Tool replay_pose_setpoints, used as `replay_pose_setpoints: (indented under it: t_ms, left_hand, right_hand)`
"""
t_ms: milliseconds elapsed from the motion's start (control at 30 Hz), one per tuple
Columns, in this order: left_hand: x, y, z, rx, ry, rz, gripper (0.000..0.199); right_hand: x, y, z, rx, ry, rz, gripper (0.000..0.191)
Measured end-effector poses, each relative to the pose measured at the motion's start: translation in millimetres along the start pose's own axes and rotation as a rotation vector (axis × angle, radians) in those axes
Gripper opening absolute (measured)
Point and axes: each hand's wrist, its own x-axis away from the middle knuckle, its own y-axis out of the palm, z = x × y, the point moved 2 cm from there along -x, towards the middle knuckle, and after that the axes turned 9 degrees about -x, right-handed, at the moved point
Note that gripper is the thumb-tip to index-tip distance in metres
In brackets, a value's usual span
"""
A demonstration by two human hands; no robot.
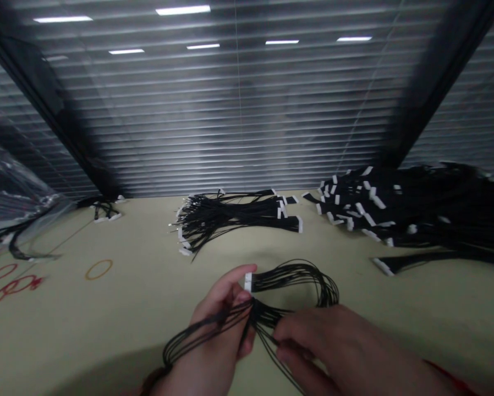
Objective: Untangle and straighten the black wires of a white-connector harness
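Observation:
Low in the middle of the head view, my left hand (222, 324) is closed around a wire harness (290, 276) made of many thin black wires. A white connector (248, 282) on the harness shows at the fingertips of that hand. From there the wires loop out to the right and curve back down toward my right hand (319, 341). My right hand's fingers are pinched on the black wires just right of the left thumb; its fingertips are partly hidden. Some loose wires bend over my left wrist, and others hang down between the hands.
A bundle of black harnesses (239, 214) lies at the table's back. A larger harness pile (428, 206) fills the right side, with a single harness (420, 258) before it. Red rubber bands (14, 285), a yellow band (99, 269) and plastic-wrapped cables (24, 234) lie left. Window blinds (230, 121) stand behind.

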Motion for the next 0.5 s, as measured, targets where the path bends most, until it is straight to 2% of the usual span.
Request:
replay_pose_setpoints:
  t_ms: [100, 267, 400, 500]
  left_hand:
    - [-1, 0.2, -2, 0.026, 0.008, -0.012, 0.047]
    - [-3, -0.5, -4, 0.040, 0.041, -0.066, 0.038]
    - [-2, -2.3, -5, 0.007, 0.065, -0.067, 0.034]
    - [-2, -2.6, -5, 0.000, 0.060, -0.051, 0.032]
  right_hand:
    - [-1, -3, 3, -0.086, 0.056, 0.011, 0.019]
    - [-1, -4, 5, -0.115, 0.103, -0.067, 0.023]
    - [-2, -4, 3, -0.023, 0.033, -0.015, 0.018]
    - [-2, -18, 0, -0.148, -0.035, 0.035, 0.020]
